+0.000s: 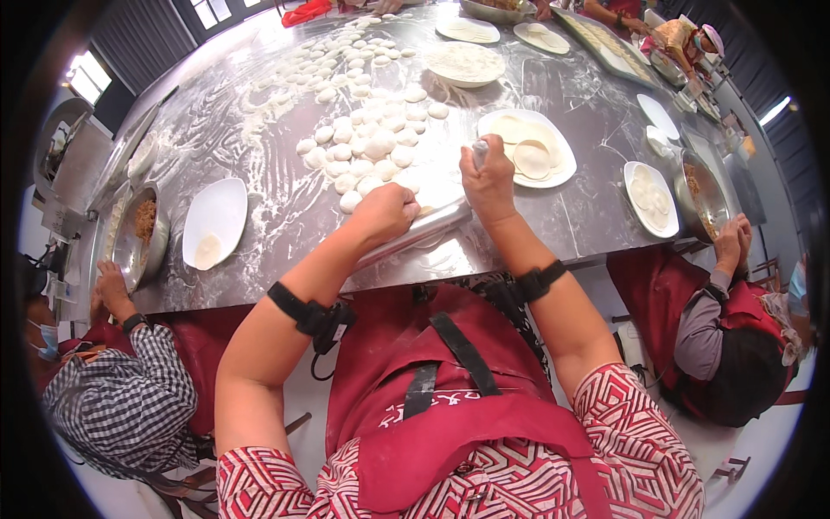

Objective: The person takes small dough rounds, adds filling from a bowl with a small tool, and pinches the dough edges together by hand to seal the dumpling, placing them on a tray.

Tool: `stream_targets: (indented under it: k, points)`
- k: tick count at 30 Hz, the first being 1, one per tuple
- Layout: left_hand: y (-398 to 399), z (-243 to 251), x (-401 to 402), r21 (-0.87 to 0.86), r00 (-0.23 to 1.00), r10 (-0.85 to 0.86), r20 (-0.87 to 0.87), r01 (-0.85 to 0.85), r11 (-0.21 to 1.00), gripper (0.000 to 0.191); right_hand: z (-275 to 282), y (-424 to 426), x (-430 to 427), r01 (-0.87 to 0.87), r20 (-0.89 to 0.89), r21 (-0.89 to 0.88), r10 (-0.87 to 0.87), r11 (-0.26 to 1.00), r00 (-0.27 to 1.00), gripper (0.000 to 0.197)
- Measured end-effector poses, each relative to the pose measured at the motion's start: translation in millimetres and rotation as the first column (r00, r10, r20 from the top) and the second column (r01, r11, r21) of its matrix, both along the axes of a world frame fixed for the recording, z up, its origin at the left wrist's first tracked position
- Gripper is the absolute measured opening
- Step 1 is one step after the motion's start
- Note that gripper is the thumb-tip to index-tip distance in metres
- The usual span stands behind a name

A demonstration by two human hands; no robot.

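Note:
My right hand is closed around the handle of a metal rolling pin, which slants down to the left near the table's front edge. Beyond the roller, my left hand has its fingers curled at the edge of a flattened dough disc; its fingertips are partly hidden. Part of the dough shows on the near side of the roller too. Just past my left hand lies a cluster of floured dough balls. A white plate with rolled dough wrappers stands beside my right hand.
A flour-dusted metal table spans the view. Farther back are a bowl of flour and more dough pieces. At left are a white plate and a metal bowl of filling; another filling bowl is at right. People work on both sides.

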State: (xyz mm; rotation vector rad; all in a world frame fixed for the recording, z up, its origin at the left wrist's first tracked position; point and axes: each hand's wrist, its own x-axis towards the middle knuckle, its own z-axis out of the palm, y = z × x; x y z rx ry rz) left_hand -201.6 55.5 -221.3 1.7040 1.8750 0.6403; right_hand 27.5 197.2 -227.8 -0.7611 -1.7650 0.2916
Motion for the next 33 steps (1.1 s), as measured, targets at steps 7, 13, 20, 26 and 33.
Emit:
stream_targets:
  k: [7, 13, 20, 26, 33]
  points:
    - [-19.8, -8.2, 1.0, 0.061, 1.000, -0.007, -0.026, 0.009, 0.998, 0.028, -13.0, -70.3, 58.1, -0.020, -0.024, -0.086, 0.018, 0.996, 1.000, 0.032]
    - [-12.0, 2.4, 8.6, -0.004, 1.000, -0.006, 0.026, 0.006, 1.000, 0.028, -1.4, -26.5, 24.7, -0.002, -0.021, -0.043, 0.001, 0.999, 1.000, 0.035]
    - [-3.0, -1.4, 4.8, 0.027, 0.998, -0.015, -0.068, 0.017, 0.999, 0.031, -8.1, -43.2, 31.9, -0.005, -0.013, -0.057, 0.004, 0.998, 1.000, 0.036]
    - [-24.5, 1.5, 11.9, -0.011, 0.996, 0.008, 0.089, -0.007, 1.000, 0.028, -9.9, -69.1, 57.6, -0.016, -0.042, -0.087, 0.013, 0.996, 0.999, 0.035]
    - [8.6, -2.4, 5.8, 0.013, 0.999, -0.023, 0.043, 0.023, 1.000, 0.028, 8.4, -15.3, -2.5, 0.017, 0.034, -0.044, -0.015, 0.999, 0.999, 0.034]
